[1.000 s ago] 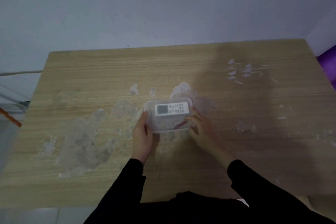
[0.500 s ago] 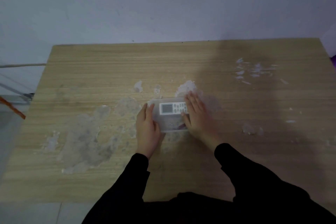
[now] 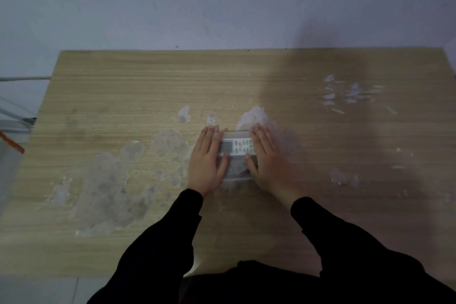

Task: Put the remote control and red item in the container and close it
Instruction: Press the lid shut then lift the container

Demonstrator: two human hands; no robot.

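A clear plastic container (image 3: 237,173) with its lid on lies on the wooden table (image 3: 148,86), in the middle. Through the lid I see the white remote control (image 3: 237,146) with a grey screen and rows of buttons. A faint reddish item (image 3: 243,172) shows near the container's front right, mostly hidden. My left hand (image 3: 208,161) lies flat over the container's left part, fingers together. My right hand (image 3: 266,158) lies flat over its right part. Both palms rest on the lid.
The tabletop has worn pale patches left of the container and small white flecks (image 3: 345,95) at the far right. A wall (image 3: 222,2) stands right behind the table. An orange strip (image 3: 11,142) shows beyond the left edge.
Both hands moved from the container's sides onto its lid. The left hand slid forward over the left end, and the right hand now lies flat over the right end.
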